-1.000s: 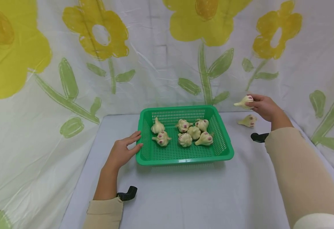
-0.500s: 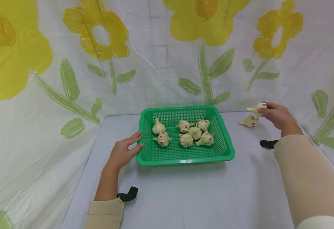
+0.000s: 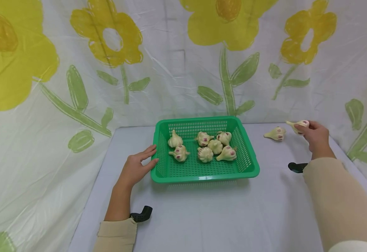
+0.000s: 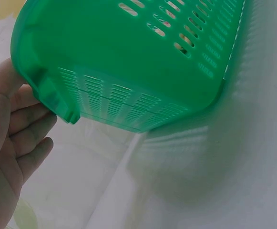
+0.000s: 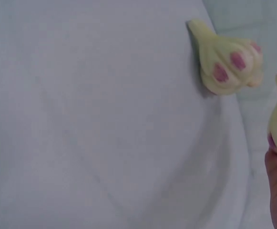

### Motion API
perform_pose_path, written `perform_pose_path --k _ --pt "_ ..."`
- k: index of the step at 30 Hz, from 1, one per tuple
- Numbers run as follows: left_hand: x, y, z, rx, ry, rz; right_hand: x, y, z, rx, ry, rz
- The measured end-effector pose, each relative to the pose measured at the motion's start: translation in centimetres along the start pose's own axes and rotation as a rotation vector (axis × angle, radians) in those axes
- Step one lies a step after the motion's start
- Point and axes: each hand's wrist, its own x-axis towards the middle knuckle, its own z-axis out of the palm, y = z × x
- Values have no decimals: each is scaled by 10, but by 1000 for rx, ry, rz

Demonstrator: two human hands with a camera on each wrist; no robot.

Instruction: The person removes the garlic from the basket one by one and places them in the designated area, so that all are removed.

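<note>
Across the counter [image 3: 202, 217], the outstretched right grip [image 3: 318, 135] pinches a garlic bulb [image 3: 299, 125]; the left grip [image 3: 137, 167], uncurled, touches a green basket [image 3: 203, 178].

The head camera looks forward and down over the flat pale worktop [image 3: 218, 217]; the close left-wrist view shares its green perforated plastic basket [image 4: 114, 52], the right-wrist view a cream, purple-marked garlic bulb [image 5: 229, 67].

We find the bare left-hand grip [image 3: 136, 166] with its thumb [image 3: 151, 165] spread from nearly straight fingers [image 4: 35, 132]; the left forearm [image 3: 119, 201] angles forward. We record the bare right-hand grip [image 3: 318, 135] pinched, fingers bent, its beige-sleeved arm [image 3: 337, 199] extended outward.
</note>
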Motion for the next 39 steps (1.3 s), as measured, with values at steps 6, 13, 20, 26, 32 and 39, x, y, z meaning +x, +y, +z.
perform_pose_path --k 6,13,20,26,32,39 --pt "0 0 0 -4 -6 -9 6 18 1 44 57 79" --pt "1 1 0 2 -14 -8 1 30 5 94 140 205" --pt "1 1 0 -5 -12 -5 3 39 8 -8 155 205" --pt "0 1 1 -7 -2 -3 5 39 12 -49 147 148" --pt "0 1 1 -13 0 -14 3 39 16 -76 129 125" --pt "0 0 1 -17 -7 -24 3 42 17 -106 45 82"
